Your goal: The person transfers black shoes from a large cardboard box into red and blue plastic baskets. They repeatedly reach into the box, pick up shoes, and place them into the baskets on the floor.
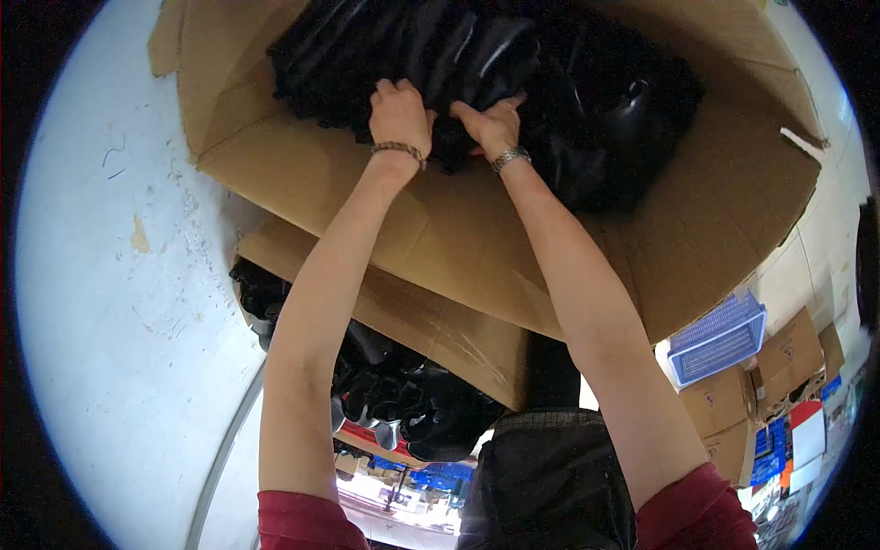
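A large open cardboard box (697, 211) holds a heap of shiny black parts (587, 101) in black plastic. Both my arms reach up into it. My left hand (400, 112), with a beaded bracelet at the wrist, is closed on the black heap at the box's near edge. Just right of it, my right hand (490, 124), with a metal watch band at the wrist, also grips the black material. The two hands are almost touching.
A lower cardboard box (440, 330) below holds more black parts (412, 403). A white wall (119, 302) fills the left. At the right stand a blue plastic basket (720, 339) and stacked brown cartons (788, 357). A dark checked garment (550, 477) is at the bottom.
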A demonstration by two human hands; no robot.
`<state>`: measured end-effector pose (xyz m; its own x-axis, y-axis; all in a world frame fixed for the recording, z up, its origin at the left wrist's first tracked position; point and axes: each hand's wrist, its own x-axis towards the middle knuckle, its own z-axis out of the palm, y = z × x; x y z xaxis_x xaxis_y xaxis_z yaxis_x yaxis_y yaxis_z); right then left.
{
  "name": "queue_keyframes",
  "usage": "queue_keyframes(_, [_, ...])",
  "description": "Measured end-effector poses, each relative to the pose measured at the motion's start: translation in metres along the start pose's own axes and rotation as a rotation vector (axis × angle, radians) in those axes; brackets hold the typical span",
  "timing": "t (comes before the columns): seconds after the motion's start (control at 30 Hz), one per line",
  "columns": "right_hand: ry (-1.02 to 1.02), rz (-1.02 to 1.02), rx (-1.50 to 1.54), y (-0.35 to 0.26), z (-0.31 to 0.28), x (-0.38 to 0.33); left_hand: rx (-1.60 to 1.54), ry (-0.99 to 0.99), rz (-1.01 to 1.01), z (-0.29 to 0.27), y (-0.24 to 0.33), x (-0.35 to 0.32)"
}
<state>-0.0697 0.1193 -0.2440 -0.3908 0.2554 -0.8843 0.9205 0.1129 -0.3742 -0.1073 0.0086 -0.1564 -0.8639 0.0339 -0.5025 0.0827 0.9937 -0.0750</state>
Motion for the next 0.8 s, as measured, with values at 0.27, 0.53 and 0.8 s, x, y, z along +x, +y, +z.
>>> queue_keyframes(0.27, [0.010,-0.009,-0.104,0.010,0.003,0.007,0.282,0.180,0.178,0.008,-0.002,-0.006])
queue_keyframes(0.53, [-0.025,0.015,-0.011,0.002,0.007,-0.005,0.099,-0.042,-0.017,-0.016,-0.037,0.034])
queue_keyframes(0.8, [0.067,-0.070,0.191,-0.024,-0.028,-0.054,-0.011,0.095,0.156,-0.046,-0.005,0.009])
